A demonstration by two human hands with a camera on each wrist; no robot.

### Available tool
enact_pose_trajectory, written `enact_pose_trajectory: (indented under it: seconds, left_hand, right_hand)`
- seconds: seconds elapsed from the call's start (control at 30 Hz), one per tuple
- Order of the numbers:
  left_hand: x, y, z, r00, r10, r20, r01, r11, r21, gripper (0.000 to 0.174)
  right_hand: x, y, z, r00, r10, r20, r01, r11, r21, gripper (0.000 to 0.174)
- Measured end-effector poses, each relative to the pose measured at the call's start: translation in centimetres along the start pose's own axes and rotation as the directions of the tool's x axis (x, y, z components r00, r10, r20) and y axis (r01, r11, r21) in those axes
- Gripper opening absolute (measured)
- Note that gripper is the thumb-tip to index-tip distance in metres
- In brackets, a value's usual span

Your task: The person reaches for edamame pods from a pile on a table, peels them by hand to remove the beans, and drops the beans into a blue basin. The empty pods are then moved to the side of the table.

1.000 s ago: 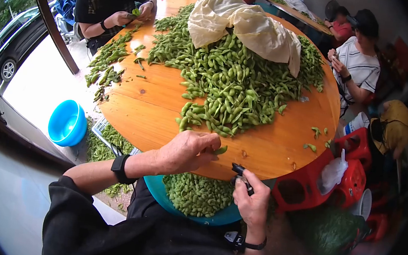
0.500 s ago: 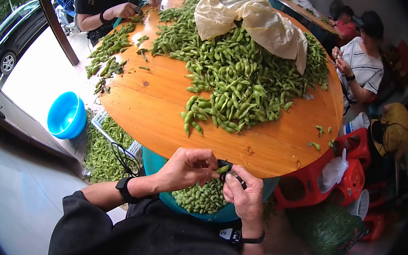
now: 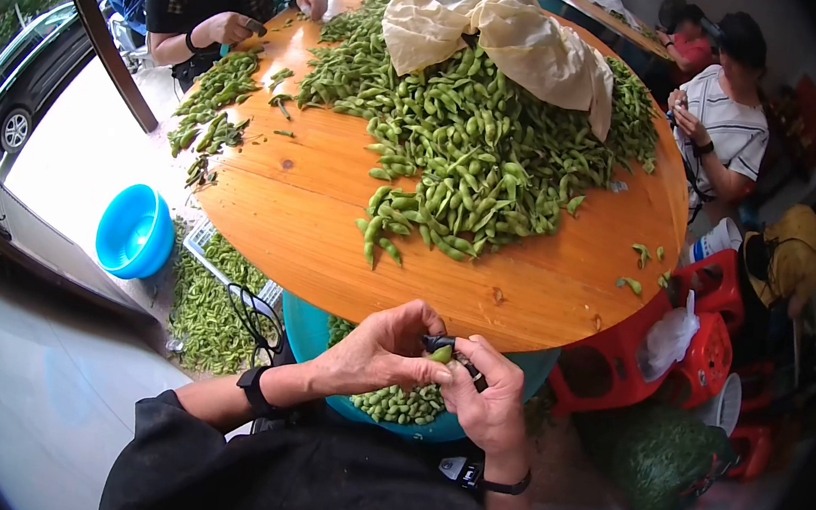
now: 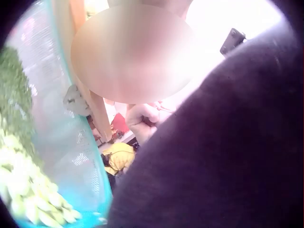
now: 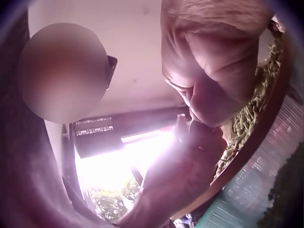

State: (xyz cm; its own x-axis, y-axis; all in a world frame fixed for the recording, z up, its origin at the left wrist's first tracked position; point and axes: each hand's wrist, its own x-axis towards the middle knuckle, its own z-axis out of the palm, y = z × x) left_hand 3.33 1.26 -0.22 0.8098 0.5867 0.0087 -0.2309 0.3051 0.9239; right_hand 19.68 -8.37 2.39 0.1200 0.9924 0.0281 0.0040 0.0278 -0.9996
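Above the near table edge, my left hand [image 3: 382, 348] pinches a green edamame pod [image 3: 441, 356] between thumb and fingers. My right hand [image 3: 492, 401] grips a small black hand tool [image 3: 437, 342], whose dark tip lies right at the pod. Most of the tool is hidden by the fingers, and I cannot tell its exact kind. Both hands meet over a teal basin [image 3: 301, 331] of edamame pods [image 3: 401, 405]. In the right wrist view, the curled right hand [image 5: 213, 61] fills the top, with the left hand [image 5: 175, 166] below it.
A large pod heap [image 3: 478, 172], partly under a cream cloth [image 3: 503, 39], covers the middle of the round wooden table [image 3: 284, 196]. A blue basin [image 3: 134, 232] and a crate [image 3: 263, 289] stand left; red stools [image 3: 595, 382] stand right. Other people sit around.
The left hand has come down and toward me from the table edge, carrying the pod. Both hands have come together over the basin, bringing tool and pod into contact range.
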Motion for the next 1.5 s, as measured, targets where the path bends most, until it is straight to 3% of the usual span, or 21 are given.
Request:
enact_pose_trajectory:
  seconds: [0.03, 0.07, 0.13, 0.2, 0.3, 0.33, 0.47, 0.53, 0.6, 0.67, 0.83, 0.87, 0.9, 0.93, 1.0, 1.07, 1.13, 1.27, 1.33, 1.4, 1.5]
  left_hand:
    - [0.0, -0.3, -0.1, 0.994, 0.109, 0.012, -0.108, 0.957, 0.268, 0.026]
    - [0.0, 0.2, 0.0, 0.994, 0.107, 0.010, -0.106, 0.958, 0.267, 0.026]
    - [0.1, 2.0, 0.4, 0.970, 0.223, 0.098, -0.233, 0.730, 0.643, 0.032]
    - [-0.1, 2.0, 0.4, 0.970, 0.212, 0.117, -0.228, 0.638, 0.735, 0.037]
    - [-0.1, 0.8, 0.9, 0.866, 0.467, 0.177, -0.362, 0.342, 0.867, 0.037]
    - [-0.2, 1.1, 0.8, 0.866, 0.468, 0.176, -0.361, 0.341, 0.868, 0.037]
    - [-0.7, 2.8, 0.4, 0.988, 0.135, 0.069, -0.144, 0.685, 0.714, 0.042]
    - [-0.8, 2.3, 0.0, 0.993, 0.101, 0.062, -0.118, 0.773, 0.623, 0.042]
    - [-0.7, 1.7, 0.2, 0.979, 0.185, 0.090, -0.200, 0.759, 0.620, 0.039]
    - [-0.8, 1.5, 0.3, 0.907, 0.360, 0.217, -0.376, 0.465, 0.801, 0.036]
    - [-1.1, 2.0, -0.7, 0.900, 0.332, 0.283, -0.408, 0.414, 0.814, 0.037]
    - [-1.3, 2.7, -1.3, 0.945, 0.177, 0.275, -0.327, 0.528, 0.784, 0.034]
    - [-1.4, 3.2, -1.6, 0.961, 0.018, 0.277, -0.228, 0.623, 0.748, 0.031]
    - [-1.3, 3.5, -1.6, 0.962, 0.022, 0.273, -0.227, 0.622, 0.750, 0.031]
    - [-1.3, 4.0, -1.3, 0.980, -0.010, 0.201, -0.121, 0.770, 0.627, 0.028]
    - [-1.5, 3.4, -1.1, 0.985, -0.115, 0.131, 0.016, 0.807, 0.590, 0.032]
    - [-1.4, 1.7, -0.9, 0.994, -0.097, 0.052, 0.084, 0.975, 0.205, 0.037]
    - [-1.6, 0.9, -0.6, 0.993, -0.096, 0.065, 0.110, 0.959, -0.262, 0.040]
    - [-1.4, 1.0, 0.0, 0.996, -0.087, 0.031, 0.092, 0.960, -0.266, 0.039]
    - [-1.2, 0.7, 0.6, 0.997, -0.081, -0.006, 0.076, 0.961, -0.266, 0.039]
    - [-1.0, -0.9, 1.8, 0.993, -0.065, -0.095, 0.026, 0.932, -0.362, 0.041]
  right_hand:
    - [-0.1, 0.3, 0.1, 0.987, -0.159, -0.029, 0.146, 0.954, -0.260, 0.017]
    - [-0.2, 0.2, 0.2, 0.987, -0.156, -0.029, 0.144, 0.955, -0.259, 0.017]
    - [-0.3, 0.0, 0.4, 0.975, -0.196, -0.100, 0.148, 0.920, -0.363, 0.019]
    - [-0.3, -0.1, 0.6, 0.965, -0.236, -0.116, 0.166, 0.890, -0.425, 0.019]
    - [-0.1, -0.2, 1.2, 0.927, -0.352, -0.126, 0.233, 0.807, -0.543, 0.017]
    - [0.0, -0.2, 1.4, 0.898, -0.423, -0.119, 0.276, 0.752, -0.598, 0.016]
    - [-0.3, -0.4, 1.5, 0.914, -0.391, -0.105, 0.275, 0.791, -0.547, 0.016]
    - [-0.8, -0.1, 1.2, 0.979, -0.181, -0.098, 0.138, 0.929, -0.343, 0.017]
    - [-0.8, -0.5, 1.8, 0.954, -0.279, -0.106, 0.203, 0.866, -0.456, 0.017]
    - [-0.8, -0.5, 2.3, 0.919, -0.380, -0.103, 0.261, 0.784, -0.564, 0.017]
    - [-0.4, 0.6, 2.0, 0.935, -0.347, -0.075, 0.268, 0.829, -0.491, 0.017]
    - [-0.4, 0.9, 1.9, 0.935, -0.348, -0.071, 0.271, 0.829, -0.490, 0.017]
    - [-0.4, 1.2, 1.7, 0.981, -0.164, -0.100, 0.128, 0.945, -0.302, 0.017]
    - [-0.4, 1.3, 1.7, 0.996, 0.026, -0.088, -0.035, 0.994, -0.102, 0.017]
    - [-0.2, 1.1, 2.3, 0.995, 0.002, -0.096, -0.013, 0.994, -0.112, 0.016]
    - [0.0, 0.7, 2.8, 0.934, -0.338, -0.116, 0.245, 0.842, -0.480, 0.017]
    - [0.2, 0.6, 3.2, 0.912, -0.389, -0.133, 0.271, 0.812, -0.517, 0.016]
    - [-0.2, 0.6, 3.3, 0.873, -0.460, -0.164, 0.279, 0.745, -0.606, 0.015]
    - [-0.3, 0.9, 3.5, 0.861, -0.483, -0.159, 0.288, 0.721, -0.630, 0.016]
    - [0.0, 1.6, 4.0, 0.729, -0.680, -0.076, 0.344, 0.461, -0.818, 0.018]
    - [0.1, 1.7, 4.0, 0.729, -0.680, -0.080, 0.343, 0.464, -0.817, 0.020]
